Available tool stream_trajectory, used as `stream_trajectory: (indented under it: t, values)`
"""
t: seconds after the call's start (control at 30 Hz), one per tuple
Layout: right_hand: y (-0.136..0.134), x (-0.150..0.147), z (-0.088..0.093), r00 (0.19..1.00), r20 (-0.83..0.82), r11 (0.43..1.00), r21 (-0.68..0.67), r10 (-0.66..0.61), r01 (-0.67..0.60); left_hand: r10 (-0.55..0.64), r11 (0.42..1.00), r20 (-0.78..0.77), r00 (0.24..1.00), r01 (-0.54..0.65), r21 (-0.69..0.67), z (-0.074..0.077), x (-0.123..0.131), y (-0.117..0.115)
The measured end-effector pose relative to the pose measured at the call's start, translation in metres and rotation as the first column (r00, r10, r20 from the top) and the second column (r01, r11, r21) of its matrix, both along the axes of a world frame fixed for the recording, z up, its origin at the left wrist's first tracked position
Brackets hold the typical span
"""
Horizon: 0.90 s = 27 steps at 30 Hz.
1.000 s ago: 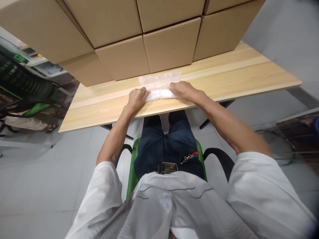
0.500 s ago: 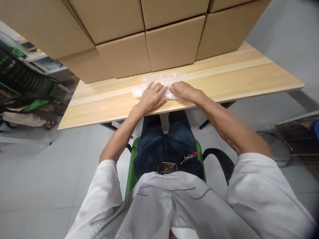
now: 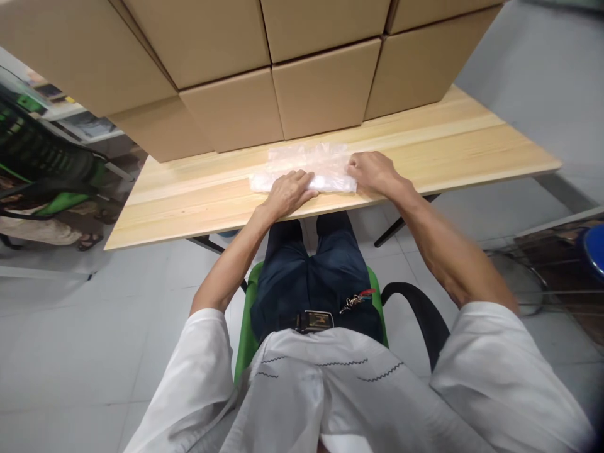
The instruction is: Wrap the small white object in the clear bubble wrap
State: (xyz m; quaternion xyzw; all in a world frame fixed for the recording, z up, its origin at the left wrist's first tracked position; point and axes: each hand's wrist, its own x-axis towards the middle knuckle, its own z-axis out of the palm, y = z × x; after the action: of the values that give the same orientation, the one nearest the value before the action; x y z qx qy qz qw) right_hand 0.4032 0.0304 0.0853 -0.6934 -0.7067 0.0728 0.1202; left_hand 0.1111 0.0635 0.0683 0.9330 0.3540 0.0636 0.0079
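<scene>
A crinkled sheet of clear plastic wrap (image 3: 306, 157), partly rolled into a whitish bundle along its near side, lies on the wooden table (image 3: 189, 195) close to the front edge. What is inside the roll cannot be made out. My left hand (image 3: 290, 192) rests on the near side of the bundle, its fingers stretched out over the plastic. At the right end of the sheet, my right hand (image 3: 375, 171) is closed, with its fingertips on the plastic's edge.
Stacked cardboard boxes (image 3: 325, 91) line the back of the table. I sit on a green chair (image 3: 248, 314) with black armrests. To the left is another chair (image 3: 51, 163) with a person's sandalled foot (image 3: 89, 241) below it. A blue stool (image 3: 594, 248) stands at far right.
My right hand has moved right, from the middle of the plastic to its right end, and closed. More of the sheet shows. My left hand stays on the bundle.
</scene>
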Motion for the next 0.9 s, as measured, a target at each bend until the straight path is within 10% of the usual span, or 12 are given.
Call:
stream_trajectory:
  t: [0.1,0.2,0.3,0.47,0.9]
  values:
    - [-0.024,-0.005,-0.002,0.994,-0.009,0.967,0.227,-0.113,0.112,-0.004,1.000,-0.013,1.000,0.004,-0.004,0.003,0.001,-0.001]
    - [-0.038,-0.034,-0.014,0.983,0.049,0.896,0.404,0.178,-0.183,-0.005,1.000,-0.011,1.000,0.005,-0.003,0.003,0.000,-0.001]
    - [-0.038,-0.062,-0.034,0.914,0.125,0.822,0.403,0.385,-0.402,-0.006,1.000,0.018,1.000,0.007,-0.022,-0.001,-0.004,0.003]
    - [-0.034,-0.071,-0.056,0.915,0.137,0.828,0.391,0.379,-0.401,-0.010,0.997,0.114,0.993,0.019,-0.078,-0.010,-0.013,0.011]
    - [-0.003,-0.054,-0.046,0.909,0.032,0.866,0.293,0.415,-0.405,-0.016,0.967,0.267,0.964,0.083,-0.239,0.018,-0.018,0.020]
